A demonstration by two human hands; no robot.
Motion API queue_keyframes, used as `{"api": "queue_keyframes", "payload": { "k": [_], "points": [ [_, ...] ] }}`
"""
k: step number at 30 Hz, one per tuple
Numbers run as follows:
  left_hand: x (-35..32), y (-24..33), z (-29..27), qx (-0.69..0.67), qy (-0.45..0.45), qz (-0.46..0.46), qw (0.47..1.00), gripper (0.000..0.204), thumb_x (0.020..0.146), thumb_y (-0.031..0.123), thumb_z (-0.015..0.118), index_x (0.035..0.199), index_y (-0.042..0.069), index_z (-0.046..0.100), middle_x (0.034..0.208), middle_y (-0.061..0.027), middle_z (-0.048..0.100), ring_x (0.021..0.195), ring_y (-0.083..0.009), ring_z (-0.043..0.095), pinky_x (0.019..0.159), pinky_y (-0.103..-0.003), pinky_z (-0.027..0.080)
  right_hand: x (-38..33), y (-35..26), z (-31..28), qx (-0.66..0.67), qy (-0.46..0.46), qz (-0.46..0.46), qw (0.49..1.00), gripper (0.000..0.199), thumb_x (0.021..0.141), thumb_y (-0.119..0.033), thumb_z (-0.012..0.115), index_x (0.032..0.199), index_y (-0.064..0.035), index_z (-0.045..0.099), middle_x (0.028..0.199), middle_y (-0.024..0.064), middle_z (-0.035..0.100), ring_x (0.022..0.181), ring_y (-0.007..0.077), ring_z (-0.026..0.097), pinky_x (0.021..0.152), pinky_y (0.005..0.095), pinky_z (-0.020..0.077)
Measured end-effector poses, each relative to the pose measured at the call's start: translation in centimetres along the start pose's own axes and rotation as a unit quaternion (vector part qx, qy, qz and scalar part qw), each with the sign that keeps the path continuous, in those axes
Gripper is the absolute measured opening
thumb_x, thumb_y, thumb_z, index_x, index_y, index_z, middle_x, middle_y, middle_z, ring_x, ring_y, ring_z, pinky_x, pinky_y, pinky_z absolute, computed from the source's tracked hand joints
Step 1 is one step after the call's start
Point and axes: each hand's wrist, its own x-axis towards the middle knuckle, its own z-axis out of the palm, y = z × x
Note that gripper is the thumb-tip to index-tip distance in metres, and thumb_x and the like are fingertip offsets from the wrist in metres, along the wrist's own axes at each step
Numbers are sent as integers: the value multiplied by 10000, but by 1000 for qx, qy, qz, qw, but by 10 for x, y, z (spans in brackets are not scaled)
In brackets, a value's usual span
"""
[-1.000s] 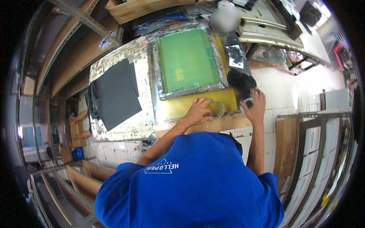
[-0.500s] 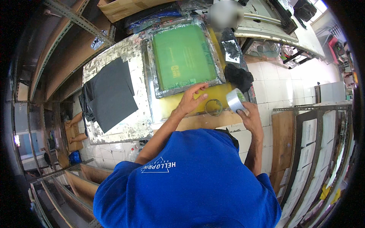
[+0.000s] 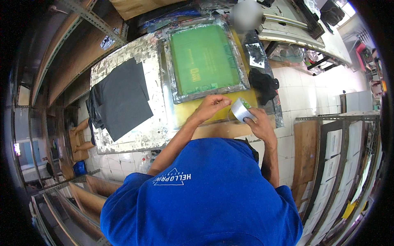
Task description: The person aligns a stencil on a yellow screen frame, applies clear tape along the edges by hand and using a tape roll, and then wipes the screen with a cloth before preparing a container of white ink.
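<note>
My right hand (image 3: 260, 125) grips a roll of silver tape (image 3: 241, 111), with its thumb on the near side of the roll. Just left of the roll is my left hand (image 3: 211, 108), its thumb and fingertips drawn together; anything between them is too small to make out. Both hands are over the near part of a yellow surface (image 3: 184, 112). Beyond them lies a screen-printing frame (image 3: 174, 88) with a green mesh (image 3: 205, 57) carrying faint yellow print. A thin ring (image 3: 230, 120) lies on the surface, partly hidden behind the tape roll.
Black sheets (image 3: 123, 98) lie stacked on the stained table (image 3: 158, 137) at the left. A crumpled black cloth (image 3: 263, 85) sits right of the frame. Shelving (image 3: 324, 117) stands at the right and wooden racks at the lower left. Another person's arms (image 3: 84, 131) show at the far left.
My right hand has brought the tape roll leftward, closer to my left hand. My left hand has moved slightly right, and its spread fingers have come together.
</note>
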Motion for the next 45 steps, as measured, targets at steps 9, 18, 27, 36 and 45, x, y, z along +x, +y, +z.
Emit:
{"api": "queue_keyframes", "payload": {
  "k": [9, 18, 27, 36, 45],
  "points": [
    [7, -20, -3, -18, -12, -54, 998, 416, 1003, 352, 623, 1242, 19, 692, 1166, -100, 717, 1043, -163, 640, 883, -331, 512, 2, 4, 10, 54, -34, 25, 998, 347, 829, -101, 756, 1151, -18, 659, 1120, 187, 687, 1081, 373, 585, 974, 453, 440],
    [4, -2, -6, 69, 27, -77, 994, 360, 978, 343, 658, 1104, 19, 751, 951, -52, 739, 885, -122, 636, 821, -304, 521, 7, 1, 9, 81, -15, 8, 997, 295, 831, -63, 751, 1102, 8, 660, 1062, 177, 693, 1015, 346, 618, 914, 424, 457],
    [2, 11, -12, 22, 34, 20, 999, 337, 1021, 278, 592, 1222, 28, 696, 1128, -78, 714, 1090, -174, 629, 1004, -330, 459, 12, 8, 8, 270, -80, 40, 959, 224, 886, -39, 692, 1094, 26, 639, 967, 40, 654, 952, 126, 576, 868, 296, 443],
    [4, 27, -3, 64, 35, 97, 993, 293, 1019, 225, 583, 1238, 68, 699, 1230, -90, 657, 1167, -203, 583, 1028, -341, 437, 13, 21, 13, 444, -87, 46, 890, 232, 934, -144, 666, 1109, 5, 631, 983, 6, 644, 931, 95, 571, 839, 260, 429],
    [6, 40, -6, 132, -6, 82, 988, 239, 974, 188, 649, 1149, 44, 727, 1068, -75, 701, 1038, -179, 625, 928, -331, 480, 11, 14, 9, 397, -106, 67, 909, 217, 939, -97, 648, 1122, 16, 620, 976, 5, 634, 921, 94, 568, 823, 267, 436]
  ]
}}
